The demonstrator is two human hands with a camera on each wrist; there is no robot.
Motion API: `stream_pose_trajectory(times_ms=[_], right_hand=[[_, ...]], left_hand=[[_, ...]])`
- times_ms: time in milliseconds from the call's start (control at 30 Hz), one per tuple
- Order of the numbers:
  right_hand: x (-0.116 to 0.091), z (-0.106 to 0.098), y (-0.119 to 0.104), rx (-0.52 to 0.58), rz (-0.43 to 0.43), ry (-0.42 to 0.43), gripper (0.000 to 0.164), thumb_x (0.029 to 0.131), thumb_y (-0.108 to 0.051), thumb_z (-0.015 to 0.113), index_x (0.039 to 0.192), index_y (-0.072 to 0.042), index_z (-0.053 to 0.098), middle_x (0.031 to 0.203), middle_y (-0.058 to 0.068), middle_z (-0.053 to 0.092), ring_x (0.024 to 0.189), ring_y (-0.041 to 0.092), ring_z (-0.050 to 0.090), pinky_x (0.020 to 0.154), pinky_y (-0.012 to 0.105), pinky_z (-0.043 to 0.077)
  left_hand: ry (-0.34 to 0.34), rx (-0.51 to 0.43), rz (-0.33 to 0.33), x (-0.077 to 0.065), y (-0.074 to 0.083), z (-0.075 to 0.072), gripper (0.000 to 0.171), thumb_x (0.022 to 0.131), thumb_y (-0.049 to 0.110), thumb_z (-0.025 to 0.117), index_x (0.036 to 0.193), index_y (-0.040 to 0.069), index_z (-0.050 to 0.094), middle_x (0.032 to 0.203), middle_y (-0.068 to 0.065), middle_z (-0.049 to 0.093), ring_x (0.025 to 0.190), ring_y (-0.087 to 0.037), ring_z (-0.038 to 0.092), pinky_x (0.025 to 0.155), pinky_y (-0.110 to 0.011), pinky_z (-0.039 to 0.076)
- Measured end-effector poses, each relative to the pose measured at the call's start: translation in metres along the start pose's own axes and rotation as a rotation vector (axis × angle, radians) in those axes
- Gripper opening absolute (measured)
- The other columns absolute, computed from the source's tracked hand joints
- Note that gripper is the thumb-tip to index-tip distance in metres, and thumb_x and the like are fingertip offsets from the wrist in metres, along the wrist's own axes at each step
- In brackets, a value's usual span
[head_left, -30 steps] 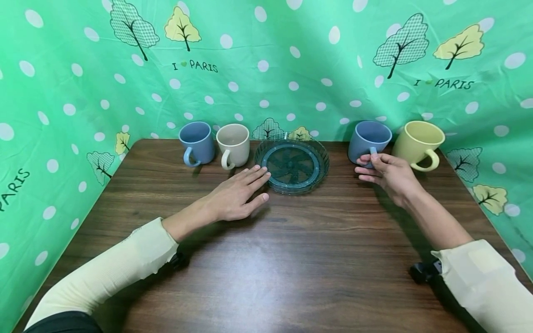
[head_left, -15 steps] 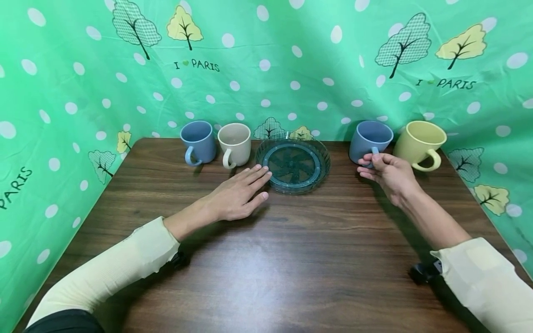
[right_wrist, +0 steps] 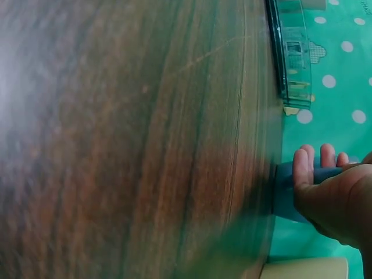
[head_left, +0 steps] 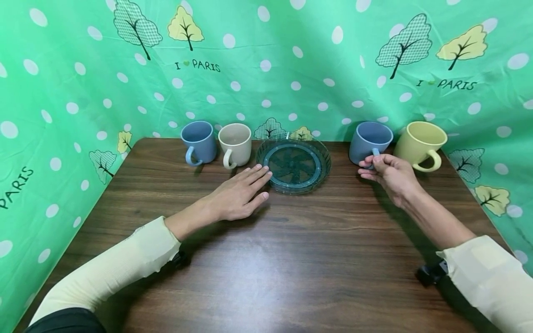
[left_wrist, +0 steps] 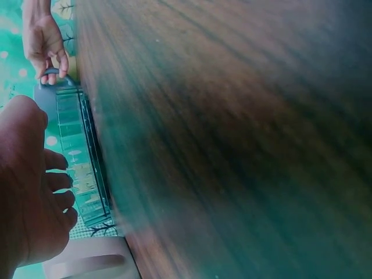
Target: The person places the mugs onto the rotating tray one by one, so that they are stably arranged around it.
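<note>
My right hand [head_left: 393, 178] pinches the handle of a blue mug [head_left: 368, 138] between thumb and fingers; the mug stands upright at the table's back right. In the right wrist view, the hand [right_wrist: 340, 195] covers much of that blue mug [right_wrist: 285, 192]. My left hand [head_left: 237, 196] lies palm down with straight fingers at the near left rim of a clear, fluted glass dish [head_left: 293, 185]. Whether its fingertips touch the rim I cannot tell. The left wrist view has the left hand [left_wrist: 29, 192] before the dish [left_wrist: 81, 157].
A yellow mug [head_left: 420, 143] stands right of the held mug. Left of the dish are a white mug [head_left: 235, 143] and another blue mug [head_left: 199, 141]. A green printed cloth [head_left: 266, 64] hangs behind the brown wooden table [head_left: 270, 268].
My right forearm has shifted slightly to the right, while the fingers stay on the blue mug's handle. The left hand and the dish keep their places.
</note>
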State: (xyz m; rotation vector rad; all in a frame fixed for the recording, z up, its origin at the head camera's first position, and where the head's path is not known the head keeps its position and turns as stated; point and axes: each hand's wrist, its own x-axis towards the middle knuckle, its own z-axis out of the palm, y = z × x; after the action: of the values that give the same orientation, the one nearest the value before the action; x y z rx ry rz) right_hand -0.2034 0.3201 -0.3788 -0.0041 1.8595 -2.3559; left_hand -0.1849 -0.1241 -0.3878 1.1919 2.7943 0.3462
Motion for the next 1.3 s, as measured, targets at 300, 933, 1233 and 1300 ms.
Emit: stream_pose_trajectory(times_ms=[300,933,1233,1300], right_hand=[[0.002,0.002,-0.003,-0.043,-0.034,-0.051,0.022,0.118,-0.016,0.056,0.113,-0.002,0.072,0.103,0.004,0.086,0.094,0.016,0.086,0.09,0.028,0.071],[-0.002,0.013,-0.003,-0.147,-0.133,-0.12,0.023,0.117,-0.019,0.06,0.117,0.001,0.07,0.106,0.002,0.086,0.097,0.015,0.086,0.09,0.028,0.07],[-0.002,0.02,-0.002,-0.164,-0.181,-0.135,0.023,0.117,-0.019,0.06,0.116,0.001,0.072,0.106,0.004,0.086,0.094,0.016,0.086,0.087,0.03,0.071],[-0.002,0.021,-0.001,-0.165,-0.193,-0.137,0.023,0.117,-0.019,0.06,0.116,0.002,0.072,0.106,0.005,0.085,0.094,0.017,0.086,0.087,0.03,0.071]], left_hand=[[0.015,-0.047,0.013,0.0,-0.005,0.003,0.069,0.123,0.048,0.033,0.177,0.005,0.032,0.186,-0.021,0.028,0.178,-0.037,0.019,0.147,-0.053,0.016],[0.011,-0.021,0.01,0.001,-0.002,0.004,0.064,0.123,0.041,0.037,0.176,0.004,0.034,0.186,-0.021,0.03,0.177,-0.037,0.021,0.147,-0.054,0.018],[0.018,-0.024,0.007,0.0,-0.003,0.004,0.064,0.124,0.04,0.038,0.176,0.004,0.035,0.185,-0.021,0.03,0.177,-0.038,0.022,0.147,-0.054,0.019],[0.02,-0.027,0.009,0.0,-0.003,0.005,0.064,0.123,0.04,0.038,0.175,0.003,0.036,0.185,-0.022,0.031,0.177,-0.038,0.022,0.147,-0.054,0.018]])
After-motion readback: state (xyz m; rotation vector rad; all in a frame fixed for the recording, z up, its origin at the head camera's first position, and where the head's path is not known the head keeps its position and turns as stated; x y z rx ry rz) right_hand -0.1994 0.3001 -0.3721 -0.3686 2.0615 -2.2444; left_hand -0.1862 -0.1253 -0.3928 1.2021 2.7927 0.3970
